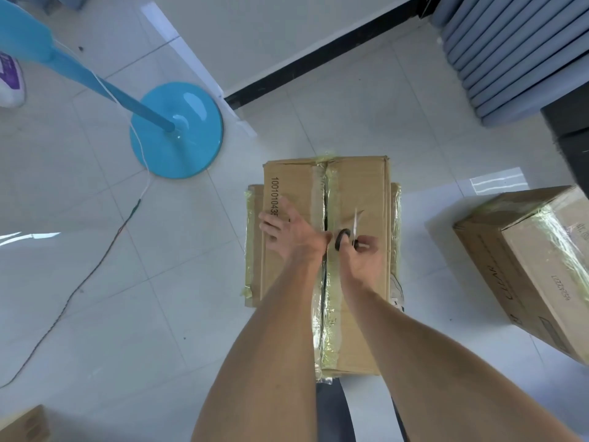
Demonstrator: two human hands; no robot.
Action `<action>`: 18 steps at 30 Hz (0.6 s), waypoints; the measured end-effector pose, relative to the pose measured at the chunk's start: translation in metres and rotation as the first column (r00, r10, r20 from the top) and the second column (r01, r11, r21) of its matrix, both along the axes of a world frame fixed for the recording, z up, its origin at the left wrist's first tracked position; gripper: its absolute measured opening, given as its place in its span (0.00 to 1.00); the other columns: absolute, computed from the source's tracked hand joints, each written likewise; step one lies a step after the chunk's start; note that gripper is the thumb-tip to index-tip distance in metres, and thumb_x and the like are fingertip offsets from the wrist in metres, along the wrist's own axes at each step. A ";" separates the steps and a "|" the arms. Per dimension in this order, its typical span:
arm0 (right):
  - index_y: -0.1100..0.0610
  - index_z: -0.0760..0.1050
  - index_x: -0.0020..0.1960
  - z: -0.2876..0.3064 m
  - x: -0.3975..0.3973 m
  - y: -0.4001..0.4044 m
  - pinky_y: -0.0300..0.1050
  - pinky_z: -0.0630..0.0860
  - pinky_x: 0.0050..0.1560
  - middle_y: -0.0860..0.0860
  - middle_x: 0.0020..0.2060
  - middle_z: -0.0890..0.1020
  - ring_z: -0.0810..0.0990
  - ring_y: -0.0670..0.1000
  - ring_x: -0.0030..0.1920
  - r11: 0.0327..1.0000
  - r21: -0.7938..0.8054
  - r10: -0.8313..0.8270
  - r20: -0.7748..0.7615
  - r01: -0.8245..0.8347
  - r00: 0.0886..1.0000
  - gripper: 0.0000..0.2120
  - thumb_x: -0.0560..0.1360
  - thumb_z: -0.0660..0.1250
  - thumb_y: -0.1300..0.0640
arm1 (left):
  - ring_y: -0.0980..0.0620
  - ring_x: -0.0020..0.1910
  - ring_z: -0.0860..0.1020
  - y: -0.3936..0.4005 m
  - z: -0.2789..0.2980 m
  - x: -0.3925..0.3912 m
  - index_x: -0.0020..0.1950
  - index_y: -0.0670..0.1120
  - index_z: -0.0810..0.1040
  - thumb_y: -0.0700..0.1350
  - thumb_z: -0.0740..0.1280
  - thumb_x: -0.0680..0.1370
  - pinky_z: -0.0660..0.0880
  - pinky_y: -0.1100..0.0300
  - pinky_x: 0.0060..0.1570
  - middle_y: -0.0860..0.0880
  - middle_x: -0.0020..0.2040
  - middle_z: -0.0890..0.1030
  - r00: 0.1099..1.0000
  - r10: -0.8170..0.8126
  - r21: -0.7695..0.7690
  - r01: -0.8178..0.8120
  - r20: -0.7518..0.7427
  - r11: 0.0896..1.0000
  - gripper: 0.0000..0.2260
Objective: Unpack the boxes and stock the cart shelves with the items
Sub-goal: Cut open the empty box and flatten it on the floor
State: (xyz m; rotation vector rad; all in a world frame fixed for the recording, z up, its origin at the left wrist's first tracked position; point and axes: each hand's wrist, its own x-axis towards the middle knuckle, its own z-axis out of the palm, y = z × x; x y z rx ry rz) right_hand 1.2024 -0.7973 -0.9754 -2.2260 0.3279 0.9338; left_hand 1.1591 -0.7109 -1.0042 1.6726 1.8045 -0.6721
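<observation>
Cardboard box (357, 193) at centre of tiled floor (159, 282), stacked on a second, wider carton (253, 244) w/ yellowed tape along its edges; centre seam (325, 199) of top flaps slit, tape ragged on both sides. Left hand (288, 232) flat on left flap, fingers spread and straight, over printed number "10010104…", just left of seam. Right hand (360, 253) just right of seam, gripping scissors (349, 232) by black handle loops; blades point away from body, above right flap; blade-to-card contact cannot be told. Both forearms reach down from bottom edge of view, hands nearly touching across seam. Third box (535, 260), taped, tilted, lies apart at right. Blue fan stand (175, 132) w/ round base at upper left, cord (95, 266) trailing over tiles. Grey ribbed panels (510, 52) at upper right.
</observation>
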 end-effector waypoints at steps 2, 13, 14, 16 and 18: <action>0.58 0.74 0.57 -0.003 0.009 0.005 0.49 0.78 0.49 0.55 0.45 0.82 0.81 0.55 0.45 1.000 -0.023 0.019 0.068 -0.017 0.998 0.19 0.74 0.68 0.46 | 0.30 0.77 0.41 -0.010 -0.010 0.003 0.76 0.48 0.27 0.69 0.76 0.63 0.56 0.35 0.71 0.29 0.76 0.36 0.997 -0.052 0.029 0.053 -0.058 0.998 0.66; 0.53 0.67 0.51 0.007 0.023 0.012 0.39 0.64 0.29 0.49 0.38 0.78 0.75 0.52 0.37 0.895 -0.153 0.443 0.190 -0.419 0.876 0.12 0.74 0.70 0.54 | 0.31 0.77 0.51 -0.001 0.002 -0.017 0.79 0.55 0.38 0.52 0.72 0.66 0.64 0.38 0.71 0.33 0.79 0.48 0.984 0.059 0.054 -0.069 0.170 0.996 0.53; 0.53 0.67 0.49 0.011 0.021 0.011 0.38 0.60 0.28 0.50 0.37 0.78 0.74 0.52 0.35 0.895 -0.176 0.441 0.203 -0.411 0.874 0.11 0.75 0.69 0.55 | 0.34 0.74 0.60 0.001 0.007 -0.022 0.79 0.57 0.43 0.49 0.69 0.65 0.71 0.40 0.66 0.37 0.77 0.58 0.962 0.115 0.066 -0.135 0.245 0.989 0.49; 0.54 0.69 0.50 0.017 0.017 0.013 0.40 0.62 0.28 0.51 0.37 0.78 0.74 0.51 0.35 0.888 -0.177 0.453 0.185 -0.424 0.872 0.08 0.77 0.68 0.54 | 0.46 0.54 0.79 0.006 0.020 -0.038 0.72 0.60 0.55 0.46 0.64 0.64 0.79 0.56 0.38 0.52 0.57 0.76 0.880 0.236 0.111 -0.305 0.412 0.946 0.38; 0.56 0.70 0.53 0.021 0.012 0.015 0.42 0.65 0.32 0.52 0.39 0.78 0.75 0.53 0.37 0.871 -0.188 0.484 0.173 -0.453 0.858 0.09 0.77 0.68 0.55 | 0.56 0.39 0.78 0.013 0.029 -0.053 0.68 0.60 0.60 0.43 0.63 0.67 0.72 0.63 0.28 0.58 0.45 0.75 0.839 0.269 0.117 -0.363 0.473 0.925 0.31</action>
